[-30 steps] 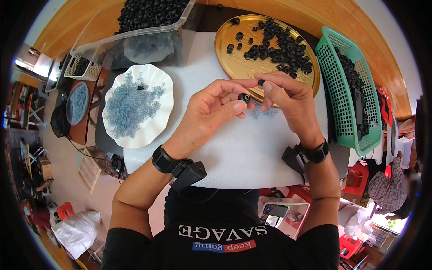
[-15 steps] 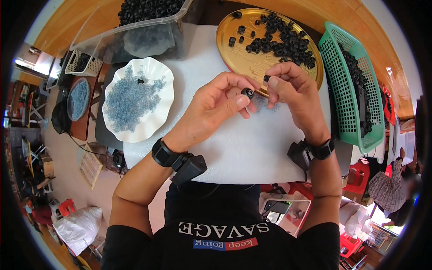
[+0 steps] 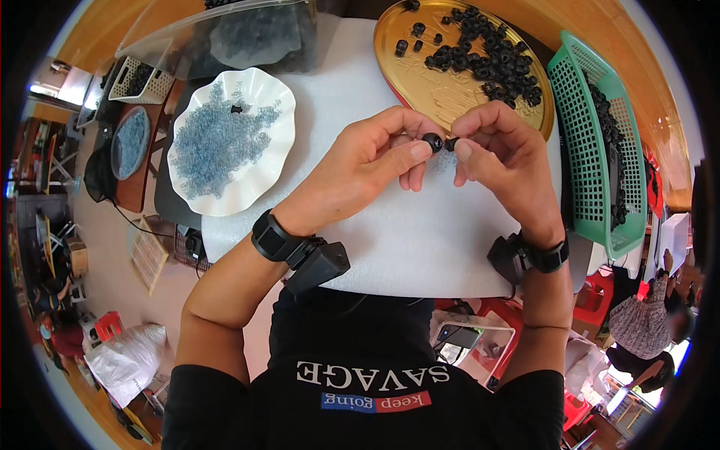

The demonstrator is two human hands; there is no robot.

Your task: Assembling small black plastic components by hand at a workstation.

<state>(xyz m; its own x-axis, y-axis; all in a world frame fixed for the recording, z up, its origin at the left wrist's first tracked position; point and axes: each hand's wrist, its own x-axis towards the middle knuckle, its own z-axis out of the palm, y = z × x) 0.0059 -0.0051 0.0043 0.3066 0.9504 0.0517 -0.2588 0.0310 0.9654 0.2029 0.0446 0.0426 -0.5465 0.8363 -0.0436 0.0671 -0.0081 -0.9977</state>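
Between its thumb and fingers my left hand point(image 3: 379, 157) pinches a small round black part point(image 3: 433, 142) with a hollow face. My right hand point(image 3: 501, 154) is closed on a smaller black piece point(image 3: 451, 144), mostly covered by the fingertips. The two pieces meet or nearly meet; I cannot tell if one is inside the other. Below the fingers a few clear bluish bits lie on the white padded tabletop point(image 3: 360, 247). Just beyond my hands is a round gold tray point(image 3: 420, 79) with many loose black parts point(image 3: 487, 56).
On the left a white scalloped plate point(image 3: 281, 150) holds small clear bluish rings point(image 3: 217, 146) and one black piece point(image 3: 237, 109). A clear plastic bin point(image 3: 281, 64) stands behind it. The green basket point(image 3: 600, 157) at the right edge contains black parts.
My hands have come closer together, bringing the black part and the smaller piece up against or near each other. The table and its things appear shifted slightly from a head movement.
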